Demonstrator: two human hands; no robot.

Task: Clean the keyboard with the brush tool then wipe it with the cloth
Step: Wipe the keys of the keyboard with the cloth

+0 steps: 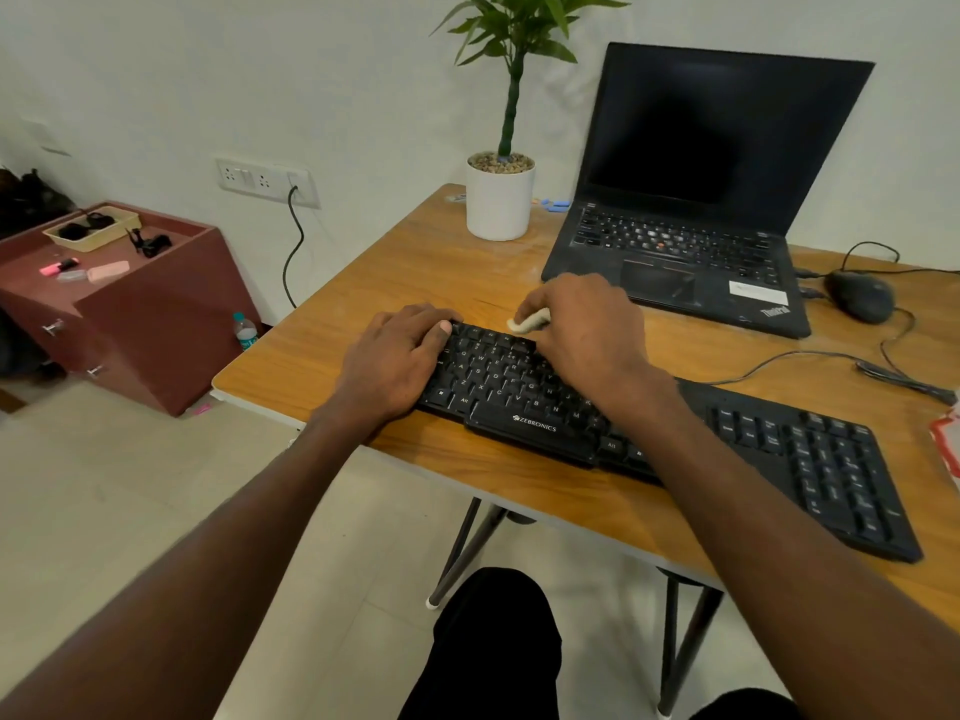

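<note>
The black keyboard lies aslant on the wooden worktop, running from under both hands out to the right of the right hand, where its number pad sits near the worktop's front edge. The left hand rests flat on the keyboard's left end, fingers fairly straight and holding nothing, its fingertips at the top-left corner keys. The right hand hovers over the upper rows just beside the left hand, its fingers curled round a small pale object whose end pokes out toward the left hand at the keyboard's far edge; whether this is the cloth or the brush tool cannot be told. Beyond the right hand stands an open laptop with a dark screen, and beyond the gap between the hands a potted plant. A mouse lies well to the right of the right hand.
</note>
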